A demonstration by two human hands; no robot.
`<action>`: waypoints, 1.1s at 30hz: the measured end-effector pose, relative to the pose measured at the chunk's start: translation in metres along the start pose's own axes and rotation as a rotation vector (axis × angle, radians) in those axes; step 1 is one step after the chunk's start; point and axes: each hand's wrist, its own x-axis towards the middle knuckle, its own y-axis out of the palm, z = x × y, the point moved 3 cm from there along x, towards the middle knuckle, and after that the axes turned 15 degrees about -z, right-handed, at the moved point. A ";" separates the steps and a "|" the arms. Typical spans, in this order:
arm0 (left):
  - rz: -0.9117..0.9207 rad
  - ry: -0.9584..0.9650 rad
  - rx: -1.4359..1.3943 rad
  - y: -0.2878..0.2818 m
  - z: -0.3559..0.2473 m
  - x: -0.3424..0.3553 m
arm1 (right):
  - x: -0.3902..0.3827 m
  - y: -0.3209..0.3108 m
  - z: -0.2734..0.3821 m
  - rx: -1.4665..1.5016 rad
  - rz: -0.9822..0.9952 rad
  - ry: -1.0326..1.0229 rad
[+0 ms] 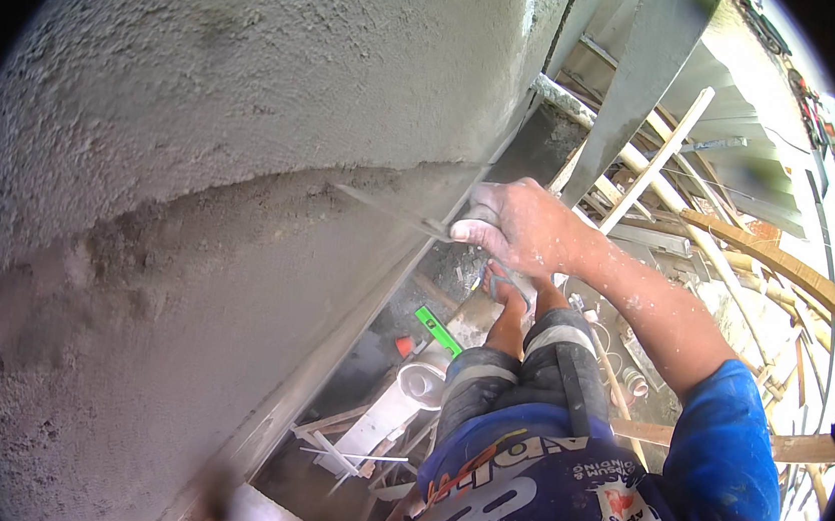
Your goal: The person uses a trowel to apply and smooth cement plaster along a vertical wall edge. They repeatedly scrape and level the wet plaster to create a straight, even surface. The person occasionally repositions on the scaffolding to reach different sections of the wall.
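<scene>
My right hand (513, 228) is closed at the wall's right edge, powdered with white dust. It grips a thin flat-bladed tool (392, 212) that lies against the wall, blurred and seen nearly edge-on; its handle is hidden by my fingers. The grey plastered wall (306, 59) fills the left side. Above a curved ridge its surface is rough and sandy; the darker band (275, 277) below looks smoother, with coarse patches at its left end. White specks dot my right forearm. My left hand is out of sight.
Below, my sandalled foot (506, 284) is on a narrow plank. A green spirit level (439, 331) and a white bucket (420, 385) are near my legs. Bamboo poles and timber (658, 163) crowd the right. A wide grey upright board (641, 81) stands beyond my hand.
</scene>
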 end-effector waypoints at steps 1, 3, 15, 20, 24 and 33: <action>-0.026 -0.009 -0.089 0.000 -0.002 0.001 | -0.002 -0.001 0.009 0.136 0.021 -0.108; -0.067 -0.004 -0.248 -0.002 -0.009 0.006 | 0.002 -0.003 0.017 0.083 -0.030 -0.180; -0.124 0.052 -0.472 -0.002 -0.024 0.010 | -0.001 -0.016 0.037 -0.033 -0.004 -0.115; -0.146 0.067 -0.512 -0.007 -0.024 0.011 | -0.003 -0.016 0.032 -0.106 0.003 -0.047; -0.150 0.073 -0.539 -0.006 -0.022 0.014 | -0.007 -0.012 0.021 -0.081 -0.051 -0.129; -0.186 0.198 -0.497 -0.021 -0.040 0.026 | -0.005 -0.011 0.006 -0.006 -0.105 -0.268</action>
